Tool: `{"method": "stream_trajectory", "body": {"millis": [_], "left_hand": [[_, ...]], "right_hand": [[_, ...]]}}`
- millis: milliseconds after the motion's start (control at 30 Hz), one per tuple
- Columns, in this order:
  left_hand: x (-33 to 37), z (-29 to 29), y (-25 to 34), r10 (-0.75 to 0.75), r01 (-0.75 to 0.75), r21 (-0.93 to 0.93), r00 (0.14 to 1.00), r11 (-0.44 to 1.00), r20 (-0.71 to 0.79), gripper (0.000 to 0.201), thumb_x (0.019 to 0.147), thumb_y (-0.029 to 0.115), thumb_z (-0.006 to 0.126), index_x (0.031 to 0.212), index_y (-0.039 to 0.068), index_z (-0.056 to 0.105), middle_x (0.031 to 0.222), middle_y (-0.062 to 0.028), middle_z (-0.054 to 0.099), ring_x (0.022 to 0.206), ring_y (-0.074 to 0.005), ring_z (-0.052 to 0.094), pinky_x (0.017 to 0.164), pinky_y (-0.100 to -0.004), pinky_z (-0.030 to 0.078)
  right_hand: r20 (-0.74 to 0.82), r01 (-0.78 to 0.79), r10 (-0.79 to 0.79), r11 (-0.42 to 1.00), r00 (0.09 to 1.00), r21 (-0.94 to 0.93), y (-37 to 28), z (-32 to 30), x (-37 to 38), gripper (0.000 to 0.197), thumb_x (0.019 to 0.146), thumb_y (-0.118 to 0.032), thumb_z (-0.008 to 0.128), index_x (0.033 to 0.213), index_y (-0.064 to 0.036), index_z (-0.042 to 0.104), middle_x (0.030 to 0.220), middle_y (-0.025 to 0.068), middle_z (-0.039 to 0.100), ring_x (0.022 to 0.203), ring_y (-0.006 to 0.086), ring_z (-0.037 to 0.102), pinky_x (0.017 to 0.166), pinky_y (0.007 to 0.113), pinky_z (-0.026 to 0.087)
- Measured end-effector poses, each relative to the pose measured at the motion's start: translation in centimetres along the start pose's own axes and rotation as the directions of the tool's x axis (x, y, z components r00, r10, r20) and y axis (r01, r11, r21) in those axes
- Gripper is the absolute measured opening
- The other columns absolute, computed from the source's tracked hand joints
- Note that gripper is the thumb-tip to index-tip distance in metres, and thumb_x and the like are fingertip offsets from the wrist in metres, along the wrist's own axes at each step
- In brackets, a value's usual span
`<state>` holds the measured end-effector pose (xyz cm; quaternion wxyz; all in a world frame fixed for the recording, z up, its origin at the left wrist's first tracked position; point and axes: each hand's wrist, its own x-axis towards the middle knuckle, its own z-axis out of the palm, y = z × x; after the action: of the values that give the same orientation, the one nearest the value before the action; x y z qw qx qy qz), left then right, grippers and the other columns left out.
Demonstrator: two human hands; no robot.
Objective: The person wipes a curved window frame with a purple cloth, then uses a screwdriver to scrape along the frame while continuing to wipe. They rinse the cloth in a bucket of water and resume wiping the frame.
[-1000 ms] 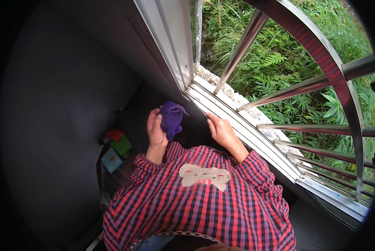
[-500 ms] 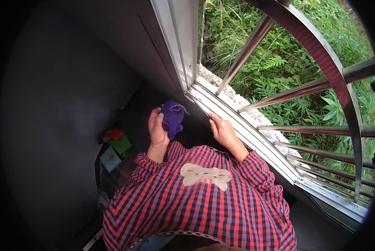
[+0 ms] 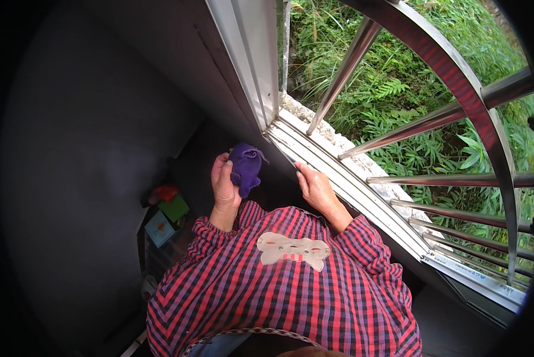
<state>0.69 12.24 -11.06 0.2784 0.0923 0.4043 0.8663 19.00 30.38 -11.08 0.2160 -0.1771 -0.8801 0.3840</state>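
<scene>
The left hand [image 3: 223, 185] pinches a purple cloth [image 3: 246, 171], left of the curled right hand [image 3: 317, 190], whose grip is unclear.

Upper garment [image 3: 279, 291], lower centre of the frame: woven check in red, purple and black, loose cut. Left sleeve [image 3: 202, 243] and right sleeve [image 3: 371, 247]: same check, full and creased, ending near the wrists; left hand [image 3: 223, 189] and right hand [image 3: 317, 189] uncovered. Chest patch [image 3: 273, 249]: beige, lobed outline, red markings. Neck trim [image 3: 255, 331]: braided pattern, light and dark. Blue fabric [image 3: 218, 345] visible at bottom edge.
</scene>
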Motion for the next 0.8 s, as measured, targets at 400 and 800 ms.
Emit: {"method": "stream_trajectory", "body": {"millis": [400,800], "left_hand": [[0.4,0.2,-0.3,0.0,0.0,-0.002,1.0,1.0,0.007,0.024,0.098,0.017,0.064,0.117,0.008,0.055,0.112,-0.0089,0.066,0.099,-0.0201,0.069,0.083,-0.0372,0.063],[0.1,0.5,-0.2,0.009,-0.009,0.001,0.999,1.0,-0.03,0.018,0.099,0.011,0.059,0.116,0.007,0.056,0.111,-0.0077,0.066,0.099,-0.0182,0.068,0.086,-0.035,0.06]], "right_hand": [[0.107,-0.314,0.296,0.915,0.949,0.255,-1.2,-1.3,-0.3,0.035,0.104,-0.014,0.055,0.135,-0.0004,0.061,0.077,0.0131,0.07,0.066,0.025,0.069,0.066,0.035,0.055],[0.331,-0.556,0.482,0.457,0.811,0.695,-3.5,-4.0,1.2,0.032,0.108,-0.018,0.049,0.135,-0.0033,0.057,0.076,-0.0004,0.056,0.057,0.0075,0.045,0.049,0.023,0.037]]}}
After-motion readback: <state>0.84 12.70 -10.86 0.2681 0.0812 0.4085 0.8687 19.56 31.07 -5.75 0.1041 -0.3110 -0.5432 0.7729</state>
